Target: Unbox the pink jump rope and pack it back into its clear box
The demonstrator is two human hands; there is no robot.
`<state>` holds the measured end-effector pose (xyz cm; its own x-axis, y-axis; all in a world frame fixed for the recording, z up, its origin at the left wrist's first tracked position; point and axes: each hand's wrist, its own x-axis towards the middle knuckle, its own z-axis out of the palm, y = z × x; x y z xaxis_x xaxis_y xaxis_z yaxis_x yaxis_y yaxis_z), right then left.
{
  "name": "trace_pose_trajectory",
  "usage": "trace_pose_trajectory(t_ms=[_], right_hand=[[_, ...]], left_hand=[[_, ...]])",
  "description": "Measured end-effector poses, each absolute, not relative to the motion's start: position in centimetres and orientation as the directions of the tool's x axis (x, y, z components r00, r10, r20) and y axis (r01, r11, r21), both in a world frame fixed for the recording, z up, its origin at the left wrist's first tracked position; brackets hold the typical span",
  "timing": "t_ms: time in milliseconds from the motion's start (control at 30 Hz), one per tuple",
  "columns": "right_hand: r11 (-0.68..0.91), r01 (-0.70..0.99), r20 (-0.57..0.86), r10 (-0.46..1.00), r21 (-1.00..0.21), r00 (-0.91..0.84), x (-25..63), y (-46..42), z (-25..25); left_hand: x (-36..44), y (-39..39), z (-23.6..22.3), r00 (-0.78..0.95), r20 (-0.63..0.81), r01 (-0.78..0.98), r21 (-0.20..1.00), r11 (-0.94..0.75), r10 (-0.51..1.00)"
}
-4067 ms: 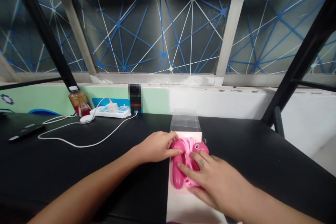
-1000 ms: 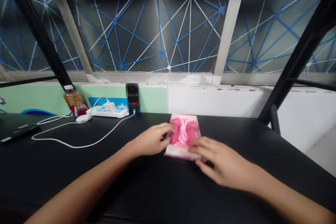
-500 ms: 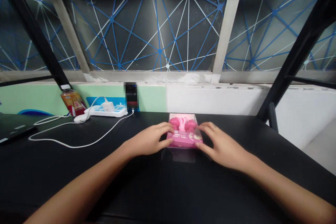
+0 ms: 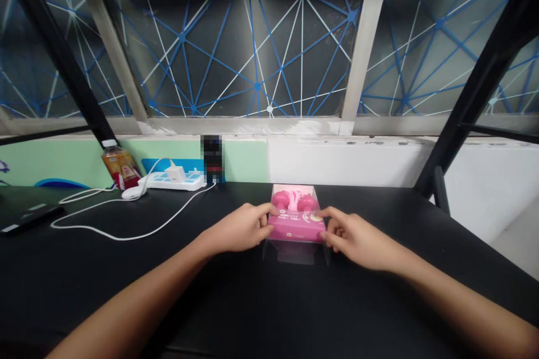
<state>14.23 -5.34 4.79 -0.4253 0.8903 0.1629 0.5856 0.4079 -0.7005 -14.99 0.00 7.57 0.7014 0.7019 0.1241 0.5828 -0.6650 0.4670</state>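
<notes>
A clear plastic box point(image 4: 296, 252) stands on the black table, with a pink printed card point(image 4: 296, 227) inside it. Behind the card's printed front lie two rounded pink pieces point(image 4: 290, 199) with pale pink cord between them. My left hand point(image 4: 242, 229) grips the box's left side, fingertips on the pink front. My right hand point(image 4: 349, 237) holds the right side the same way. The box's near end sticks out towards me, transparent and showing the table through it.
Behind the box are a blurred phone point(image 4: 213, 160), a white power strip point(image 4: 172, 181) with a charger, and a bottle point(image 4: 120, 168). A white cable point(image 4: 126, 230) trails left across the black table point(image 4: 168, 308) towards a dark flat device point(image 4: 31, 219). Black posts stand at both sides.
The pink card and pink pieces now sit inside the clear box, printed front showing. My hands have moved from on top of the pink pieces to the box's sides.
</notes>
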Motion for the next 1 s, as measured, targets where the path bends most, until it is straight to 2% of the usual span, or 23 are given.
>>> trace_pose_trajectory(t_ms=[100,167,333,500,667,767,1000], right_hand=[[0.414,0.529,0.107,0.851,-0.741,-0.514,14.7,-5.4,5.0],[0.451,0.568,0.146,0.853,-0.689,-0.501,14.8,-5.2,4.9],[0.482,0.785,0.339,0.867,-0.389,-0.365,14.0,-4.8,3.9],[0.559,0.817,0.509,0.749,-0.143,-0.424,13.4,-4.9,3.4],[0.653,0.753,0.512,0.675,-0.08,-0.53,13.1,-4.8,3.1],[0.685,0.728,0.498,0.632,-0.001,-0.594,13.0,-4.8,2.9],[0.682,0.728,0.511,0.603,0.067,-0.612,12.8,-5.0,3.2]], left_hand=[[-15.3,0.3,7.8,0.75,0.07,0.522,0.548,-0.654,0.658],[-15.4,0.5,7.8,0.757,0.066,0.511,0.559,-0.652,0.65],[-14.9,0.6,6.9,0.716,0.177,0.555,0.442,-0.704,0.676],[-14.8,0.3,6.6,0.709,0.194,0.572,0.403,-0.714,0.678],[-14.9,0.4,6.5,0.718,0.203,0.562,0.395,-0.727,0.666],[-14.8,0.6,6.4,0.714,0.195,0.574,0.387,-0.721,0.673],[-14.8,0.5,6.2,0.713,0.188,0.576,0.392,-0.717,0.675]])
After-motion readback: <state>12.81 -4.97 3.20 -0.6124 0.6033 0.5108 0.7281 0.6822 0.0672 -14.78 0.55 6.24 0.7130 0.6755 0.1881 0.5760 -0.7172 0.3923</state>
